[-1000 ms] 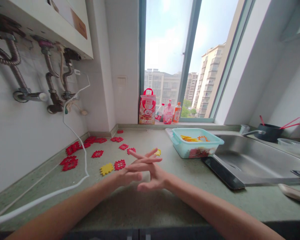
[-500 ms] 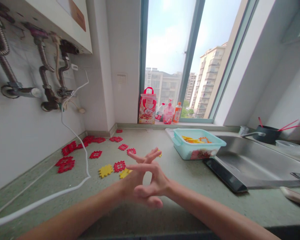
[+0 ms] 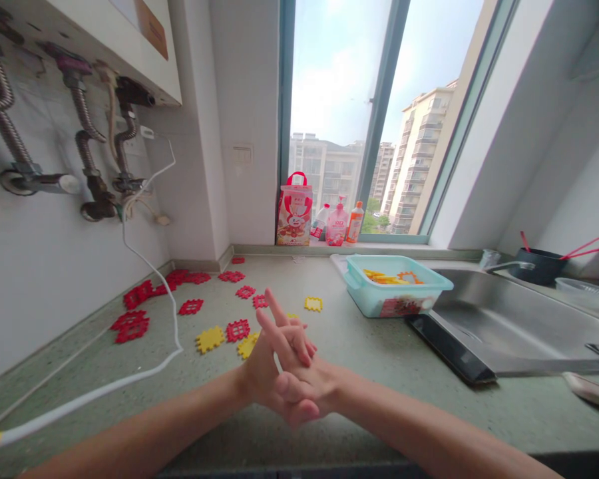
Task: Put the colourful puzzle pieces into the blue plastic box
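L hand point(image 3: 262, 371), R hand point(image 3: 315, 379) laced over tabletop point(image 3: 374, 359) nr front edge, each grip holding the other; yellow pc point(image 3: 246, 346) just beyond, red pcs point(image 3: 178, 277) nr back-L corner.

Bright, cool daylight enters through the tall glass window with a blue-grey frame point(image 3: 337, 100) at upper centre, its sky nearly washed out. Pale reflections mark the stainless-steel sink point(image 3: 509, 319); the speckled grey-green tabletop point(image 3: 364, 339) darkens beneath the bare hands point(image 3: 265, 376). Side edges look stretched and soft.
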A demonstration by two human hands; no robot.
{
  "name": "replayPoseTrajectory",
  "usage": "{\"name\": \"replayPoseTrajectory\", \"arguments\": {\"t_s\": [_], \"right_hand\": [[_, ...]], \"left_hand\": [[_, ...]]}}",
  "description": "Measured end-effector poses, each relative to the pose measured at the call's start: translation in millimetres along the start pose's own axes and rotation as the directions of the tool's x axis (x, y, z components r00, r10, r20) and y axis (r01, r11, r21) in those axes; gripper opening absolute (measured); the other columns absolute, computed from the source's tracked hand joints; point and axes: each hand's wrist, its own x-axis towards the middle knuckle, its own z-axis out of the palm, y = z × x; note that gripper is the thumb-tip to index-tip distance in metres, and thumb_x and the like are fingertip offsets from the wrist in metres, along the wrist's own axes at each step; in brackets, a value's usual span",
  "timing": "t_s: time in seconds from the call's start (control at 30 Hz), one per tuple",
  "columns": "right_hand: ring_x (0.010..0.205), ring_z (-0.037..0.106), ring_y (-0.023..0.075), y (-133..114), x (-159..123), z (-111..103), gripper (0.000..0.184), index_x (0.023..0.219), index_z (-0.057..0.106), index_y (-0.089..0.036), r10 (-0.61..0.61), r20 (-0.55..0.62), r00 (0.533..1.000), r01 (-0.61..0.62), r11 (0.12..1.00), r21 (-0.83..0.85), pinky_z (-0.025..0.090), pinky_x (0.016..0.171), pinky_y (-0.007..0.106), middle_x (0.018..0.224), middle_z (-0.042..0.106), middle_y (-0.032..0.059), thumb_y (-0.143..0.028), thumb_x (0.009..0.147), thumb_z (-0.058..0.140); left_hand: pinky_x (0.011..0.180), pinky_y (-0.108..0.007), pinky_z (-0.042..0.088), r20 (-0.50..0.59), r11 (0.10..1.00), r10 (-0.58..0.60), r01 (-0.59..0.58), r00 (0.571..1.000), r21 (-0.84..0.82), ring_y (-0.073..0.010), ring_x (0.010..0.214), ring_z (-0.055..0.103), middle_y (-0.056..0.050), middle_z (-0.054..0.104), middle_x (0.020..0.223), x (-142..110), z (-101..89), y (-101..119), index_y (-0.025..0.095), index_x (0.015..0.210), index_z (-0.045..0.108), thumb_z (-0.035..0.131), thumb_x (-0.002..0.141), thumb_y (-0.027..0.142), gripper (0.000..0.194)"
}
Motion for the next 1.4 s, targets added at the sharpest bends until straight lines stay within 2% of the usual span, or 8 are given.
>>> {"name": "replayPoseTrajectory", "arguments": {"t_s": [0.17,0.4,0.67,0.8,0.9,1.0,1.17,1.4], "right_hand": [[0.161,0.013,0.0368,-10,1,-10,0.098,0.170,0.010,-0.033,-0.061,0.077,0.995,0.063,0.998,-0.026,0.025,0.126,0.056,0.178,0.007,0.0056,-0.086,0.093,0.037],[0.161,-0.006,0.0447,11,4,-2,0.153,0.166,-0.021,-0.026,-0.028,0.124,0.992,0.053,0.977,-0.209,0.015,0.127,0.065,0.173,-0.025,0.0148,-0.095,0.063,0.069],[0.161,-0.010,0.0454,21,8,-17,0.149,0.169,-0.008,-0.033,-0.176,0.038,0.984,0.178,0.914,-0.365,0.027,0.124,0.063,0.173,-0.027,0.0119,-0.078,0.063,0.085],[0.161,0.003,0.0465,43,5,-46,0.121,0.169,0.015,-0.036,-0.094,-0.137,0.986,0.014,0.868,-0.496,0.028,0.120,0.069,0.176,-0.015,0.0110,-0.068,0.073,0.083],[0.151,0.032,0.0438,63,2,-68,0.090,0.153,0.050,-0.032,-0.066,-0.216,0.974,-0.090,0.765,-0.637,0.026,0.119,0.068,0.169,0.023,0.0159,-0.057,0.073,0.084],[0.120,0.058,0.0324,82,0,-80,0.053,0.119,0.069,-0.024,-0.062,-0.251,0.966,-0.141,0.689,-0.711,0.037,0.110,0.053,0.130,0.063,0.0138,-0.049,0.074,0.082],[0.082,0.062,0.0201,106,1,-77,0.026,0.074,0.066,-0.020,0.135,-0.260,0.956,-0.290,0.561,-0.776,0.039,0.081,0.031,0.077,0.070,0.0046,-0.041,0.089,0.067],[0.057,0.058,0.0137,122,2,-74,0.033,0.066,0.073,-0.020,0.353,-0.191,0.916,-0.352,0.476,-0.806,0.028,0.060,0.028,0.068,0.075,0.0056,-0.014,0.093,0.055]], "left_hand": [[0.122,-0.055,0.033,-0.081,0.980,0.042,-0.056,0.996,-0.189,-0.0365,0.104,0.067,-0.011,0.074,0.099,14,-13.9,24,0.028,0.110,0.075,0.057,0.074,0.093,0.077],[0.124,-0.054,0.036,-0.259,0.952,-0.229,0.159,0.939,-0.263,-0.0321,0.098,0.074,-0.011,0.077,0.086,24,-9.3,45,0.023,0.079,0.078,0.028,0.103,0.073,0.075],[0.124,-0.051,0.036,0.043,0.954,-0.124,0.107,0.991,0.279,-0.0323,0.151,0.040,-0.014,0.039,0.166,23,-45.2,34,0.026,0.154,0.050,0.021,0.109,0.063,0.065],[0.113,-0.050,0.044,-0.146,0.742,-0.174,0.228,0.974,0.630,-0.0335,0.141,0.047,-0.018,0.044,0.158,24,-103.5,24,0.025,0.148,0.050,0.055,0.099,0.064,0.063],[0.087,-0.034,0.051,-0.300,0.526,-0.099,0.306,0.949,0.794,-0.0232,0.092,0.062,-0.008,0.066,0.100,16,-152.4,9,0.019,0.097,0.064,0.071,0.086,0.051,0.034],[0.060,-0.027,0.033,-0.461,0.347,-0.140,0.479,0.877,0.806,-0.0127,0.055,0.036,0.005,0.039,0.055,5,-184.8,-10,0.021,0.057,0.042,0.068,0.082,0.049,0.046],[0.056,-0.030,0.019,-0.517,0.383,-0.272,0.584,0.812,0.716,-0.0109,0.053,0.023,0.004,0.020,0.051,-3,-205.3,-29,0.022,0.051,0.020,0.050,0.086,0.036,0.049],[0.055,-0.028,0.021,-0.428,0.400,-0.361,0.553,0.828,0.731,-0.0123,0.052,0.033,0.004,0.031,0.053,-22,-190.6,4,0.021,0.054,0.036,0.047,0.088,0.033,0.038]]}}
